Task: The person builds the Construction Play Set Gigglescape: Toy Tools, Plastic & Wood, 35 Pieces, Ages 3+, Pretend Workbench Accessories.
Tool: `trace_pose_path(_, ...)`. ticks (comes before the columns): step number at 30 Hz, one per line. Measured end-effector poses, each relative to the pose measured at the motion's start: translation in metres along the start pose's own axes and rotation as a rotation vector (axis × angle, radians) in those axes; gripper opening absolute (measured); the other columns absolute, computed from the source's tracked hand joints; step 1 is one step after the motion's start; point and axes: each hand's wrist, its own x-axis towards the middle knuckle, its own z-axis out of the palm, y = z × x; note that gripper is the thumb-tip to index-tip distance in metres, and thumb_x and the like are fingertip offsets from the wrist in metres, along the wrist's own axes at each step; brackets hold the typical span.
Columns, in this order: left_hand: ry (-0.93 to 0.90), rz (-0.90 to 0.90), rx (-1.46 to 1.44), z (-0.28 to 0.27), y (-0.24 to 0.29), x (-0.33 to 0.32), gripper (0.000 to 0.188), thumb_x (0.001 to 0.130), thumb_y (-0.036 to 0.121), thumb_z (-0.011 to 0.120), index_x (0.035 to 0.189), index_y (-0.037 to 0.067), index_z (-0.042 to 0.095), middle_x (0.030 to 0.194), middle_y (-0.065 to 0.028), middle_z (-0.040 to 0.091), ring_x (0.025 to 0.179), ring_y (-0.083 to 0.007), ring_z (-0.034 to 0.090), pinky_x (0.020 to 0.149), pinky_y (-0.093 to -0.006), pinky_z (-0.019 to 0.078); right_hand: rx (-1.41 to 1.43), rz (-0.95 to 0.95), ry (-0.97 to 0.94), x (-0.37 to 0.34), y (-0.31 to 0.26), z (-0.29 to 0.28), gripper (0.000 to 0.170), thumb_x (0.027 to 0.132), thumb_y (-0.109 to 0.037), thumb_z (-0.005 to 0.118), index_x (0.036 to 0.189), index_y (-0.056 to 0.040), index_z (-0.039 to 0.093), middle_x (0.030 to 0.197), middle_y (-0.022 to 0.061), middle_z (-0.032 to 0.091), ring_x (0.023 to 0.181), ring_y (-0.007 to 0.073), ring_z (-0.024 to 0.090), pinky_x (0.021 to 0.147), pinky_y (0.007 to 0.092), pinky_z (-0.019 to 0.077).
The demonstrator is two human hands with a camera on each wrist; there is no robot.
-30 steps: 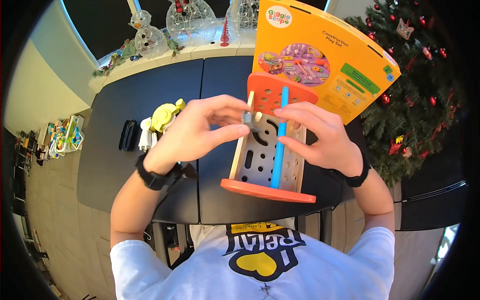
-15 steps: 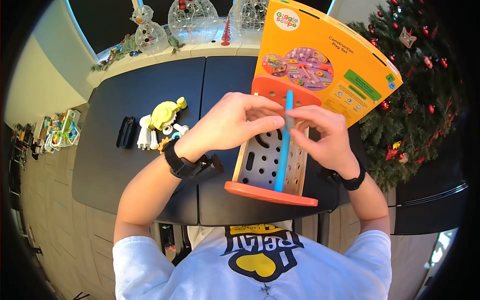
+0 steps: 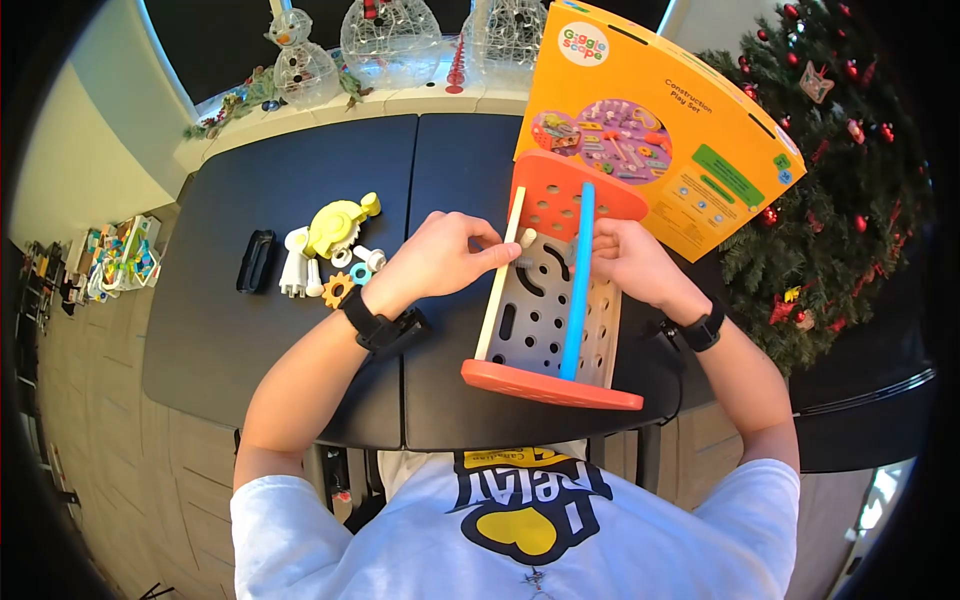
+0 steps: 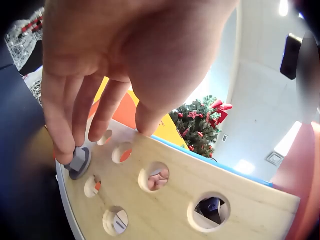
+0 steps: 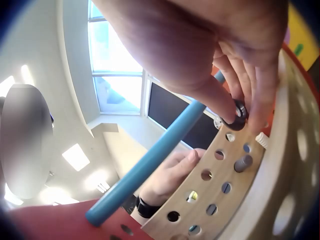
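A toy toolbox (image 3: pixel 552 394) with red ends, pale wooden sides full of holes and a blue rod handle (image 3: pixel 576 290) stands in front of me. My left hand (image 3: pixel 445 250) reaches over its left side, fingertips gripping the hexagonal head of a grey bolt (image 4: pixel 77 162) on the outer face, thumb at the top edge. Inside, the end of the grey bolt (image 5: pixel 243 163) pokes through the panel. My right hand (image 3: pixel 635 262), reaching in under the handle, pinches a dark grey nut (image 5: pixel 236 117) between thumb and fingers. A pale threaded bolt (image 5: pixel 262 140) juts out nearby.
An orange play set box (image 3: pixel 660 130) stands behind the toolbox. To the left lie a yellow toy saw (image 3: pixel 335 228), white pieces, an orange gear (image 3: pixel 338 291) and a black tray (image 3: pixel 257 262). A decorated tree (image 3: pixel 820 200) rises at the right.
The grey nut has passed from my left hand to my right, which moved down inside the toolbox. My left hand drew back to the left side panel and took hold of the bolt head.
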Motion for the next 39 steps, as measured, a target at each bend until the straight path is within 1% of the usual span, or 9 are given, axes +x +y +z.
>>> trace_pose_path(3, 0.041, -0.052, 0.002, 0.003, -0.006, 0.003, 0.054, 0.087, 0.049, 0.08, 0.098, -0.004, 0.078, 0.09, -0.0213, 0.077, 0.087, -0.0332, 0.076, 0.082, -0.0384, 0.059, -0.279, -0.014, 0.0, 0.016, -0.006, 0.002, 0.029, 0.09, -0.004, 0.076, 0.115, 0.0064, 0.065, 0.103, 0.0156, 0.076, 0.096, 0.0213, 0.075, 0.085, 0.0333, 0.0592)
trace_pose_path(5, 0.028, -0.098, -0.038, 0.007, -0.011, 0.005, 0.054, 0.088, 0.048, 0.079, 0.1, -0.005, 0.077, 0.091, -0.0189, 0.078, 0.088, -0.0283, 0.077, 0.083, -0.037, 0.0587, -0.455, -0.002, 0.0, 0.023, -0.013, 0.003, 0.031, 0.087, -0.007, 0.08, 0.113, 0.0049, 0.067, 0.103, 0.0172, 0.076, 0.094, 0.0261, 0.076, 0.083, 0.0373, 0.0599)
trace_pose_path(8, 0.02, -0.155, -0.069, 0.008, -0.01, 0.006, 0.054, 0.087, 0.046, 0.08, 0.101, -0.006, 0.077, 0.095, -0.0183, 0.079, 0.091, -0.025, 0.077, 0.086, -0.0357, 0.0583, -0.625, -0.143, -0.046, 0.033, 0.003, 0.009, 0.026, 0.091, -0.012, 0.077, 0.109, 0.003, 0.066, 0.101, 0.0171, 0.075, 0.094, 0.0279, 0.075, 0.081, 0.0389, 0.0587)
trace_pose_path(11, 0.036, -0.167, -0.089, 0.01, -0.012, 0.007, 0.054, 0.087, 0.046, 0.081, 0.1, -0.006, 0.077, 0.095, -0.0185, 0.079, 0.091, -0.025, 0.076, 0.087, -0.0355, 0.0583, -0.755, -0.293, -0.184, 0.032, 0.007, 0.014, 0.022, 0.093, -0.019, 0.071, 0.108, -0.004, 0.064, 0.091, 0.0195, 0.071, 0.1, 0.0407, 0.068, 0.086, 0.0487, 0.0537)
trace_pose_path(14, 0.035, -0.177, -0.107, 0.01, -0.011, 0.007, 0.053, 0.086, 0.046, 0.081, 0.099, -0.006, 0.077, 0.095, -0.0183, 0.079, 0.091, -0.025, 0.077, 0.087, -0.0354, 0.0583, -0.752, -0.195, -0.177, 0.028, -0.001, 0.024, 0.021, 0.095, -0.017, 0.068, 0.107, -0.0026, 0.059, 0.087, 0.0168, 0.068, 0.098, 0.0366, 0.068, 0.084, 0.048, 0.0531)
trace_pose_path(17, 0.04, -0.184, -0.113, 0.011, -0.011, 0.006, 0.054, 0.086, 0.045, 0.082, 0.1, -0.006, 0.077, 0.096, -0.0183, 0.079, 0.092, -0.0252, 0.077, 0.087, -0.0355, 0.0583, -0.424, -0.163, -0.211, 0.037, 0.003, 0.013, 0.021, 0.097, -0.018, 0.068, 0.103, -0.001, 0.057, 0.087, 0.0138, 0.068, 0.097, 0.0303, 0.069, 0.082, 0.0444, 0.0532)
trace_pose_path(20, 0.038, -0.187, -0.108, 0.011, -0.01, 0.006, 0.053, 0.086, 0.045, 0.082, 0.101, -0.006, 0.077, 0.097, -0.0186, 0.079, 0.093, -0.0254, 0.077, 0.087, -0.0355, 0.0584, -0.462, -0.247, -0.235, 0.044, 0.007, 0.01, 0.023, 0.098, -0.02, 0.068, 0.101, 0.0, 0.057, 0.088, 0.0113, 0.069, 0.09, 0.0247, 0.07, 0.077, 0.0395, 0.0537)
trace_pose_path(26, 0.052, -0.188, -0.092, 0.011, -0.008, 0.006, 0.053, 0.086, 0.044, 0.081, 0.102, -0.006, 0.077, 0.096, -0.0188, 0.079, 0.093, -0.0261, 0.077, 0.087, -0.0358, 0.0585, -0.55, -0.158, -0.306, 0.04, -0.003, 0.018, 0.021, 0.104, -0.022, 0.064, 0.109, -0.0032, 0.055, 0.088, 0.0086, 0.074, 0.083, 0.0193, 0.071, 0.073, 0.0339, 0.0548)
trace_pose_path(39, 0.063, -0.212, -0.079, 0.012, -0.004, 0.006, 0.05, 0.086, 0.042, 0.082, 0.102, -0.005, 0.078, 0.096, -0.017, 0.079, 0.09, -0.0238, 0.076, 0.085, -0.0352, 0.058, -0.352, -0.055, -0.352, 0.043, 0.001, 0.02, 0.024, 0.105, -0.023, 0.064, 0.105, 0.0002, 0.057, 0.094, 0.0111, 0.076, 0.086, 0.0163, 0.074, 0.073, 0.0311, 0.0587)
